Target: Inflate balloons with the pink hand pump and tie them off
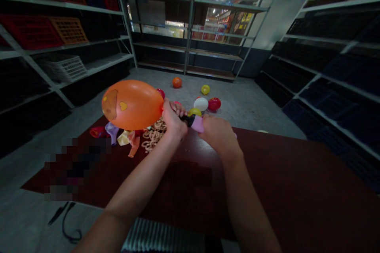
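Step in hand: I judge this to be inflation; the orange balloon (132, 104), left of frame centre, looks nearly full and sits on the nozzle of the pump (196, 122).
Left hand (172, 120): I see the fingers pinched around the balloon neck, pressing it onto the black nozzle.
Right hand (220, 136): closed round the pink pump body; the fingers are curled under and hidden, so I cannot tell how tightly they press.
Balloon position: held in the air above the far edge of the table (297, 189), touching only the left hand and the nozzle.
Next move, my judgement: it calls for keeping the neck pinched shut while it comes off the nozzle, or air will escape.
Count, inflated balloons in hand: one.
Count, floor balloons (201, 103): I make out about seven at frame centre: orange, yellow, white, two red, one yellow behind the pump, and a pink sliver behind the left hand.
Count, limp balloons (118, 134): roughly four or five in a heap on the table; overlap prevents an exact figure.
Count, rubber bands (152, 136): one loose pile, too tangled to count.
Count, pumps: one.
Count, shelves (65, 31): racks on three sides, with crates at upper left.
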`<state>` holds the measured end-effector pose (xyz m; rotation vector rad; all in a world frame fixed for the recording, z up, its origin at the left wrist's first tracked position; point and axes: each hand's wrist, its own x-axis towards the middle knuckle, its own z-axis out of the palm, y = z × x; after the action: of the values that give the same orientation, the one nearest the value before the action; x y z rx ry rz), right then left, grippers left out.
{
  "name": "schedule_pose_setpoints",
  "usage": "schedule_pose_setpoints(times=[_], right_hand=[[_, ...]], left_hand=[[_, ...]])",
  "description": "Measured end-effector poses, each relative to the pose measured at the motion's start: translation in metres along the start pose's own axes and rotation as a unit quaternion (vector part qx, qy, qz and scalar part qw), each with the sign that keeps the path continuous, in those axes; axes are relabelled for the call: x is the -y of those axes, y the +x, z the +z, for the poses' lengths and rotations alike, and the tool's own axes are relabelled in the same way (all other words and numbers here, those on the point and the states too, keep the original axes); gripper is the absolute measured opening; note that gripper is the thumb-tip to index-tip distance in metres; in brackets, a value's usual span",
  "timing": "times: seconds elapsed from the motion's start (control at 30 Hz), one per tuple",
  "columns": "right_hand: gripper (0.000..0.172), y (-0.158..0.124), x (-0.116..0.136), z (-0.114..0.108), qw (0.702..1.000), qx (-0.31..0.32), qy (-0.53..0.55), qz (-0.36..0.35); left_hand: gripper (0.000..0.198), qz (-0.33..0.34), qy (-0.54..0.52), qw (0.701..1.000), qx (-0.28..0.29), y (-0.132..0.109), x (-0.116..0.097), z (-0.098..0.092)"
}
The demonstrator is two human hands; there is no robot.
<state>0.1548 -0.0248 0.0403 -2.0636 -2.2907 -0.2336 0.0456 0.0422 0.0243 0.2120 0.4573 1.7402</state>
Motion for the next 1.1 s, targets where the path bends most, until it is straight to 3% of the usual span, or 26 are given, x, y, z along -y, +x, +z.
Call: schedule_pose_setpoints(times=[0.37, 0.53, 0.73, 0.93, 1.1], right_hand=[[0.033, 0.022, 0.014, 0.019, 0.992, -0.046, 0.114, -0.036], [0.036, 0.024, 0.003, 0.025, 0.988, -0.085, 0.120, -0.045], [0.038, 0.027, -0.013, 0.032, 0.981, -0.154, 0.103, -0.064], [0.038, 0.026, -0.023, 0.028, 0.973, -0.206, 0.085, -0.061], [0.038, 0.022, -0.026, 0.024, 0.972, -0.220, 0.071, -0.045]], left_hand=[[0.053, 0.011, -0.001, 0.999, 0.030, 0.031, -0.041, -0.001], [0.057, 0.042, -0.003, 0.999, 0.034, 0.030, -0.060, 0.003], [0.054, 0.094, -0.030, 0.995, 0.025, 0.025, -0.103, 0.007], [0.052, 0.163, -0.034, 0.982, 0.093, 0.019, -0.139, 0.001], [0.051, 0.195, -0.031, 0.973, 0.122, 0.000, -0.147, 0.006]])
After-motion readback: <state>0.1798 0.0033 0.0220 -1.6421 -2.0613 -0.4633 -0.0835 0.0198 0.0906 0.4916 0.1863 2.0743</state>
